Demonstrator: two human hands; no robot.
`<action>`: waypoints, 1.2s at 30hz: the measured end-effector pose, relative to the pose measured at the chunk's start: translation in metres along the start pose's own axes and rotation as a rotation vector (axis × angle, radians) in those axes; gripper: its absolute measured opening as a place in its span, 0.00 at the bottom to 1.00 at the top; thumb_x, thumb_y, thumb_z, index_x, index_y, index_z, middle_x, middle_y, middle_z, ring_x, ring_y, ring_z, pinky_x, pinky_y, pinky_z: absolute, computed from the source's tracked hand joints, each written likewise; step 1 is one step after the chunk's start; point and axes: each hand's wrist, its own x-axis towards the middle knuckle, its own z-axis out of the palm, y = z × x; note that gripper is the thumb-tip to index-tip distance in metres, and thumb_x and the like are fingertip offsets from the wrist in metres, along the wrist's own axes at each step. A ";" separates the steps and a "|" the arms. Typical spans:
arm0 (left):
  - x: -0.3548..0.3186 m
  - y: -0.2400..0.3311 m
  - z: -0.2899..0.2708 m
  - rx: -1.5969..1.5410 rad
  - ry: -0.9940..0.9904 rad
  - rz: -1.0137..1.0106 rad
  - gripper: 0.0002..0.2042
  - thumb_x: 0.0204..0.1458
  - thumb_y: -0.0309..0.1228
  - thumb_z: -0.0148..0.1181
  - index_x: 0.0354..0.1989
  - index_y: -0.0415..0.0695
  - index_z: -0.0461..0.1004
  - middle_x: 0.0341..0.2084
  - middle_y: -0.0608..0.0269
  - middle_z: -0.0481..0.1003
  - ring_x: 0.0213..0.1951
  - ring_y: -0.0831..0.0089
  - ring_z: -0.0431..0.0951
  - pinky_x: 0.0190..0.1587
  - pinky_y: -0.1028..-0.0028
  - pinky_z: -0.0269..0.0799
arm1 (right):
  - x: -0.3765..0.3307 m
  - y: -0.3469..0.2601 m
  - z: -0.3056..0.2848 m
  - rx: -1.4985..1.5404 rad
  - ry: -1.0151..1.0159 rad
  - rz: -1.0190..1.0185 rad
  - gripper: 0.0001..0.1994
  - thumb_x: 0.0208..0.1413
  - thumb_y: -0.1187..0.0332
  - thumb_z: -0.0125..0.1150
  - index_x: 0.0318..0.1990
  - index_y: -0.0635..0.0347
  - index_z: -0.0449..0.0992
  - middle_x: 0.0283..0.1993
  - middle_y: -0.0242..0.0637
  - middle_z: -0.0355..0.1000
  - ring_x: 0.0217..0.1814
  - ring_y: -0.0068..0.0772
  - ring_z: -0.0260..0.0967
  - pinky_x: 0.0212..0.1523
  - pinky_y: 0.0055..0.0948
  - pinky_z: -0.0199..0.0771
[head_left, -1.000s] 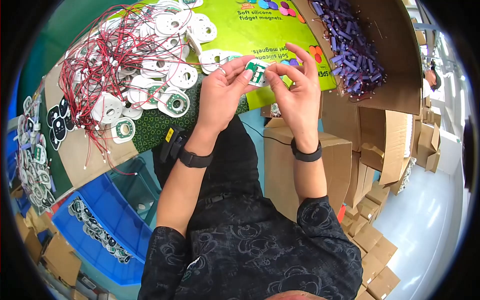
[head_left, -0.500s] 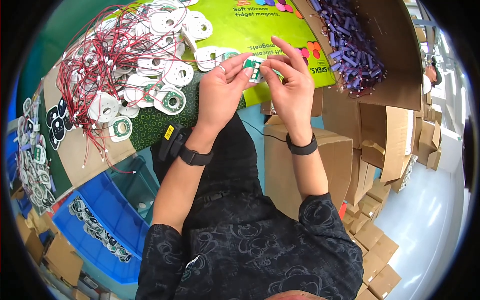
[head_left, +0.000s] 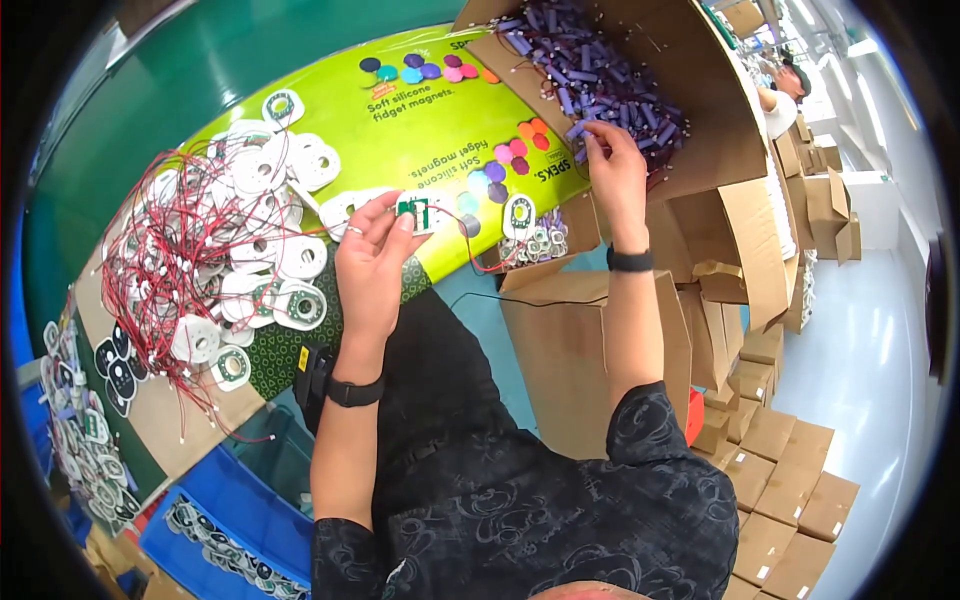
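Note:
My left hand (head_left: 372, 258) pinches a small green circuit board (head_left: 413, 211) with a thin red wire trailing from it, held above the bright green printed sheet (head_left: 420, 120). My right hand (head_left: 612, 165) reaches into an open cardboard box (head_left: 700, 110) full of small purple cylindrical parts (head_left: 590, 70), its fingertips closed on one of them at the near edge of the heap. Both wrists wear black bands.
A pile of white round discs with red wires (head_left: 220, 260) lies left of my left hand. A few green-ringed discs (head_left: 535, 240) sit by the box. Blue bins (head_left: 230, 520) stand lower left, stacked cardboard boxes (head_left: 780, 470) right. Another person (head_left: 785, 90) works at the far right.
My hands were together on the small green board; now my right hand has left it and reached up right into the box of purple parts. My left hand keeps the board.

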 end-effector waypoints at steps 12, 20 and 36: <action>0.004 0.001 -0.004 0.006 -0.043 -0.008 0.16 0.64 0.21 0.52 0.59 0.33 0.65 0.50 0.49 0.75 0.50 0.67 0.79 0.53 0.66 0.81 | 0.105 -0.009 0.080 -0.078 0.132 0.048 0.23 0.56 0.57 0.63 0.53 0.64 0.74 0.41 0.53 0.80 0.45 0.57 0.78 0.46 0.47 0.76; 0.001 0.005 0.001 -0.049 -0.026 -0.011 0.17 0.64 0.20 0.52 0.61 0.34 0.65 0.47 0.54 0.76 0.49 0.68 0.79 0.53 0.64 0.82 | 0.055 -0.062 0.039 0.848 -0.360 0.184 0.18 0.63 0.72 0.54 0.59 0.66 0.73 0.49 0.39 0.81 0.41 0.27 0.79 0.39 0.24 0.76; 0.000 -0.003 -0.003 -0.022 0.005 0.043 0.10 0.66 0.23 0.50 0.51 0.33 0.75 0.47 0.55 0.77 0.50 0.68 0.79 0.54 0.65 0.81 | -0.003 -0.077 0.028 0.531 -0.236 -0.124 0.17 0.60 0.84 0.53 0.54 0.61 0.78 0.51 0.41 0.76 0.55 0.33 0.75 0.56 0.27 0.73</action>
